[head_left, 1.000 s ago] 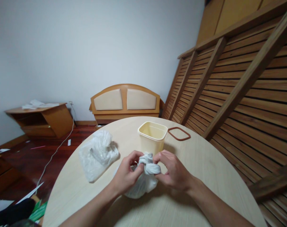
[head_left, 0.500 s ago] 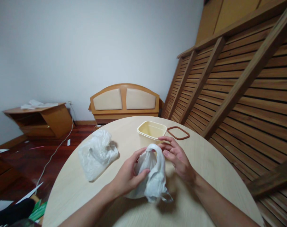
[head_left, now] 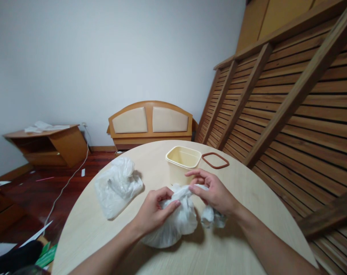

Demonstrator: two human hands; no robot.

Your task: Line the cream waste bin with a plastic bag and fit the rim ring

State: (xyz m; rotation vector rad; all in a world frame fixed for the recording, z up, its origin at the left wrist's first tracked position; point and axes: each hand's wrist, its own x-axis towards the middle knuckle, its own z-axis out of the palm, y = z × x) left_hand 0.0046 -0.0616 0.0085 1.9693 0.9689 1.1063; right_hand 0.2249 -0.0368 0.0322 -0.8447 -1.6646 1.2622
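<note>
A crumpled white plastic bag [head_left: 173, 227] lies on the round table in front of me, bulging toward the near side. My left hand [head_left: 156, 210] is closed on its gathered upper part, thumb on top. With thumb and fingers my right hand [head_left: 209, 191] pinches a twisted end of the same bag, and a loose piece hangs below that hand. Just beyond both hands stands an open cream plastic tub [head_left: 182, 165]. Right of the tub a brown rounded-square ring [head_left: 215, 167] lies flat. What the bag contains, if anything, is hidden.
Another white plastic bag [head_left: 117, 189] lies at the left of the pale round table [head_left: 247, 233]. A wooden headboard [head_left: 150, 119] stands behind the table. Slatted wooden panels [head_left: 279, 114] lean along the right side. A white cable [head_left: 66, 187] runs over the floor at left.
My right hand has taken hold of the bag's end and drawn it to the right. The bag's upright loop is now pulled down and twisted. My left hand keeps its grip.
</note>
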